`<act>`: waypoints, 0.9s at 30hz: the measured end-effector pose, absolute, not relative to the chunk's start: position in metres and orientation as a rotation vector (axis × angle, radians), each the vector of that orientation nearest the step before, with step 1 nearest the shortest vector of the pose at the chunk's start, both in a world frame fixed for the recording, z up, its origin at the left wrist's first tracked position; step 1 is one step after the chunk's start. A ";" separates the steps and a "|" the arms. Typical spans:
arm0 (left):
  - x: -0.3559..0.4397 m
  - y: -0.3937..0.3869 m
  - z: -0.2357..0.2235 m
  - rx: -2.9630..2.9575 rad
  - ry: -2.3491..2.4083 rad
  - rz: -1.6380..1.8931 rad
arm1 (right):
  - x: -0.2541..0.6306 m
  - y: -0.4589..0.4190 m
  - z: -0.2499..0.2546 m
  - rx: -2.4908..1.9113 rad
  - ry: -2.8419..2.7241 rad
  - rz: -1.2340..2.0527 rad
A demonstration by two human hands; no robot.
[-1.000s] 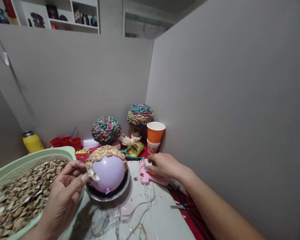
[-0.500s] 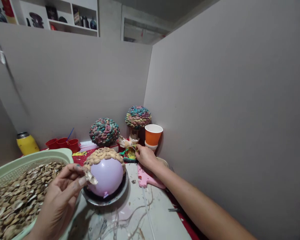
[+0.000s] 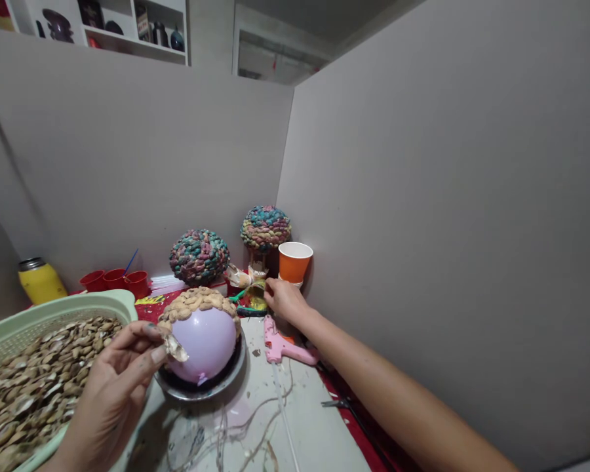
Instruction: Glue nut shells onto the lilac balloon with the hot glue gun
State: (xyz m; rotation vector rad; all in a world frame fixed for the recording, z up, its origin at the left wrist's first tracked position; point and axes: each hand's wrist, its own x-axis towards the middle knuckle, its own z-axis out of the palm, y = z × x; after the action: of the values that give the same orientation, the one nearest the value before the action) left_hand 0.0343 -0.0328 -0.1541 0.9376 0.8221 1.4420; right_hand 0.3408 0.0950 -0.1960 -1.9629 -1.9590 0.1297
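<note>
Since a second ago the right hand (image 3: 281, 298) has left the pink glue gun (image 3: 284, 344) and reached to the back of the desk (image 3: 299, 426), where its fingers now close on a small yellow and green bundle (image 3: 252, 299) just left of the orange paper cup (image 3: 294, 261). Whether it truly grips the bundle I cannot tell. The left hand (image 3: 113, 387) is where it was, pinching a pale shell piece (image 3: 175, 349) between thumb and fingers against the left side of the purple balloon (image 3: 204, 341).

Grey partition boards wall the desk at the back and right, with a white shelf (image 3: 128, 26) of dark jars above the back board. The desk top near the balloon is a pale sheet smeared with paint and trailing threads of dried glue; red cloth shows at its edges.

The balloon sits in a shallow metal dish (image 3: 204, 387), in front of the orange cup and to its left. Its upper cap is covered with tan shells laid close together; the lower part is bare and glossy. Left of the balloon stands a pale green basket (image 3: 78, 305) heaped with loose shells. Behind the balloon are two domes of painted shells (image 3: 199, 255), three red cups (image 3: 115, 280) and a yellow flask (image 3: 39, 280).
</note>
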 end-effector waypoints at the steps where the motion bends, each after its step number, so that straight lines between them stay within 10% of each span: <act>1: 0.034 -0.033 -0.154 0.937 0.820 1.444 | 0.342 0.098 -0.196 -1.965 -1.916 0.159; 13: 0.034 -0.035 -0.152 0.946 0.816 1.430 | 0.351 0.117 -0.212 -1.955 -1.416 0.561; 27: 0.029 -0.036 -0.146 0.957 0.764 1.499 | 0.344 0.072 -0.191 -1.745 -1.548 0.287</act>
State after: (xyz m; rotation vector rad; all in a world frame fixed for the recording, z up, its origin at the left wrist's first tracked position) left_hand 0.0292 -0.0362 -0.1461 0.9573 0.7644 1.4992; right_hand 0.3435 0.0724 -0.1914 -1.7448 -1.5484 0.2874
